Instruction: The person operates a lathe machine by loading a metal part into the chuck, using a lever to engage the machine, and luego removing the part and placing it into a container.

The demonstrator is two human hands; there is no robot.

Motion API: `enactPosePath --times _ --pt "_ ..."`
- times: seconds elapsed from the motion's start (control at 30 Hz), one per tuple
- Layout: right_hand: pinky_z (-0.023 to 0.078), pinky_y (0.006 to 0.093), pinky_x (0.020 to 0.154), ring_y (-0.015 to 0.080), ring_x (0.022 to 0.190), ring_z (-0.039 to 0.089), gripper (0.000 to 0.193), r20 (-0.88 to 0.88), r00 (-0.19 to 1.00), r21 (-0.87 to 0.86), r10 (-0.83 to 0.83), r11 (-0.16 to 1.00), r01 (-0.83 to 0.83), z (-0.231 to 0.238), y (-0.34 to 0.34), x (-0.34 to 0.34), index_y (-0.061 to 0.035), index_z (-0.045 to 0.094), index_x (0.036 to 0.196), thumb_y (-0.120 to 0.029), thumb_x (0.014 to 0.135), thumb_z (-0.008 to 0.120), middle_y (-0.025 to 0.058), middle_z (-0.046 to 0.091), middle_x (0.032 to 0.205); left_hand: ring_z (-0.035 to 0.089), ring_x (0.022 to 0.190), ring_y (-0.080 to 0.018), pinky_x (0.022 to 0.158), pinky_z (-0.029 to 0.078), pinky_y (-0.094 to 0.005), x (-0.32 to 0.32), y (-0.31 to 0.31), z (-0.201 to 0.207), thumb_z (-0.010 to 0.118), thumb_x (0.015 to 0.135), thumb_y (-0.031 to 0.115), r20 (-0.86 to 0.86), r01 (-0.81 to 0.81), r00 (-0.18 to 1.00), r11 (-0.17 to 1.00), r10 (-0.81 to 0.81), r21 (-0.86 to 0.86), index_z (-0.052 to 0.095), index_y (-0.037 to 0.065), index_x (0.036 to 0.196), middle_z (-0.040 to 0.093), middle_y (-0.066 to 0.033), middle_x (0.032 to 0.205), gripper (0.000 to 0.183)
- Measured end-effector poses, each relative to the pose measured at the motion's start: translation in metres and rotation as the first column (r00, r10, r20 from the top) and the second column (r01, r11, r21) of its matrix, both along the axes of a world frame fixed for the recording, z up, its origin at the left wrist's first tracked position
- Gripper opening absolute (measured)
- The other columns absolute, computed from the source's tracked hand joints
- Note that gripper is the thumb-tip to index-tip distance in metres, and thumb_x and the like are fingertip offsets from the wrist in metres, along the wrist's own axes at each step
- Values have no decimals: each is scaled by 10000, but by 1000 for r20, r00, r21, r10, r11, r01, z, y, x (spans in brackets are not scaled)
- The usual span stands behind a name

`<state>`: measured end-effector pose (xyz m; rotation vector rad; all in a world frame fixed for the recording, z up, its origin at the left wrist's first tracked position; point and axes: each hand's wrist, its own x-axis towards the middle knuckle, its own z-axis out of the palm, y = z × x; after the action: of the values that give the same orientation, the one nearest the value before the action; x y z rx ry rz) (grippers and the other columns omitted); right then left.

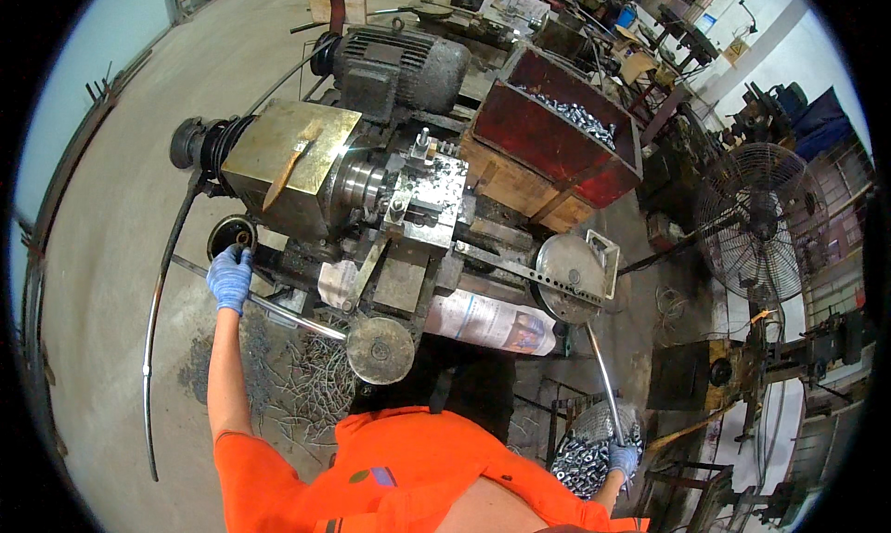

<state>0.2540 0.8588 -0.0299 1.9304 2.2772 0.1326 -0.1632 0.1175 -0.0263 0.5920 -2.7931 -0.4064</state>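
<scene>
My left hand (229,280), in a blue glove, reaches out to a dark round bowl (230,232) left of the lathe-like machine. Its fingers are closed at the bowl's near edge; what they hold, if anything, is hidden. At lower right my gloved right hand (623,460) grips a shiny metal lever rod (605,377) that rises to a round disc (569,271) on the machine. Under this hand stands a basket of small metal parts (580,463). In the machine's middle, a round chuck (360,182) faces a metal tool block (432,194).
A wooden-handled brush (286,175) lies on the brass-coloured cover (320,129). Behind are a motor (399,69) and a red bin (529,124) holding metal parts. Metal shavings (320,375) litter the floor. A large fan (761,219) stands at right.
</scene>
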Motion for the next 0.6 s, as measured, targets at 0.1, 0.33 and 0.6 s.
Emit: enactPosePath --times 0.1,0.33,0.6 --pt "456 419 899 365 1007 591 616 17 1000 -28 -12 1000 12 -1 3 2 -12 655 1006 -495 626 695 241 606 1067 632 797 -310 686 493 -408 0 1 2 598 811 345 3 2 1000 1000 -2 22 675 140 942 661 -127 862 255" --pt "459 428 890 385 1005 583 571 7 1000 12 30 999 -31 -7 6 8 -10 653 979 -466 637 692 262 597 1064 628 793 -314 679 490 -415 3 4 5 584 818 331 -16 8 1000 1000 -7 12 673 139 940 658 -129 852 245" --pt "487 477 759 419 844 618 659 -24 992 111 127 986 -124 -21 8 19 12 679 832 -625 685 597 279 624 870 641 820 -289 715 493 -385 1 2 3 594 818 328 -9 22 1000 998 -21 62 675 137 983 669 -110 906 265"
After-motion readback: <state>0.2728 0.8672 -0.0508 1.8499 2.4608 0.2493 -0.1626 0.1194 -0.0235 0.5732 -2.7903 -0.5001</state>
